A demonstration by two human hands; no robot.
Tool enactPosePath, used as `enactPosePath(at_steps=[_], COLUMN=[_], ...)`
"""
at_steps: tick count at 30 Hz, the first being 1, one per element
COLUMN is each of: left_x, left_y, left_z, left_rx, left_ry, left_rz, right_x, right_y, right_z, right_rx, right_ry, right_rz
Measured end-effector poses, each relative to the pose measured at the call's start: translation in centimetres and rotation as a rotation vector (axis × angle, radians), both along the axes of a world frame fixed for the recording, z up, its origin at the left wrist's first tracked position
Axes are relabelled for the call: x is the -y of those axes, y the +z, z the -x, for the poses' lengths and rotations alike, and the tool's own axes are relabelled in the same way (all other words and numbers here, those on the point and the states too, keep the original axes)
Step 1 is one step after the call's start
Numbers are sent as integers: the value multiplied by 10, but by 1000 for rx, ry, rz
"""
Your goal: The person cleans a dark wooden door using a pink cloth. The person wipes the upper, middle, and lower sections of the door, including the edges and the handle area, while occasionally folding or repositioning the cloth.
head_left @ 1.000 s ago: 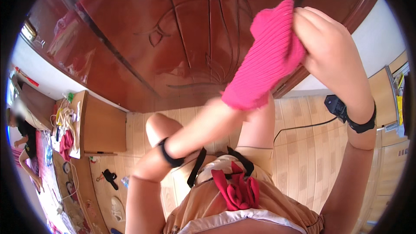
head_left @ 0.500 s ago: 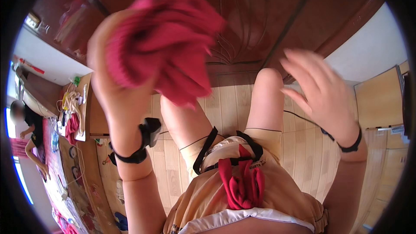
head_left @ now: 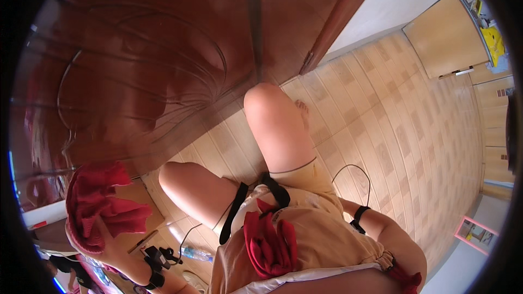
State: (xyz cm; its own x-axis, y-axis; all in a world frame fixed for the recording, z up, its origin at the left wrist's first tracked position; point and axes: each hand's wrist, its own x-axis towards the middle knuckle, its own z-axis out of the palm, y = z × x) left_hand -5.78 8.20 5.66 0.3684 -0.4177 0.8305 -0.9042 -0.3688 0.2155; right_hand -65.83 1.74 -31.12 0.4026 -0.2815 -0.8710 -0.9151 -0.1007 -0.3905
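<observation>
Toward the lower left of the carved red-brown panel (head_left: 163, 76), the red knit cloth (head_left: 111, 201) hangs bunched over my left hand (head_left: 111, 255), its loose edges flopping back to the panel's near side. Half a second ago I had it lifted in front of the panel, blurred with speed, while my right hand stood spread across from it; a second ago both hands were at it, the knit drawn long over the left one. Now my right hand (head_left: 349, 207) has dropped away, down and to the right of the panel, with only a little of it showing past the tan garment (head_left: 321, 228). What that means, I judge, is that the cloth is in my left hand's charge alone, slack rather than stretched between two. How my left fingers sit under those folds I cannot tell, whether pinching the knit or just lying inside it; my right fingers are hidden too, so I cannot say if they hold anything. My view has swung as well: the panel fills the left, and more of the tiled floor (head_left: 425, 147) shows to its right. Below the panel, the second red bundle (head_left: 267, 245) rests against the garment as it did, and a plastic bottle (head_left: 196, 253) lies farther left.
</observation>
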Motion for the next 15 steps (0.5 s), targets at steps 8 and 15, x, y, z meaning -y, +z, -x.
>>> enactPosePath(at_steps=[8, 15], left_x=[75, 82], left_y=[24, 74], left_z=[18, 18], left_rx=[-139, -258], left_ry=[-374, -529], left_rz=[-327, -282], right_x=[133, 265], right_y=[9, 131], right_z=[-78, -111], right_rx=[57, 3], right_ry=[-206, -178], right_rz=[128, 172])
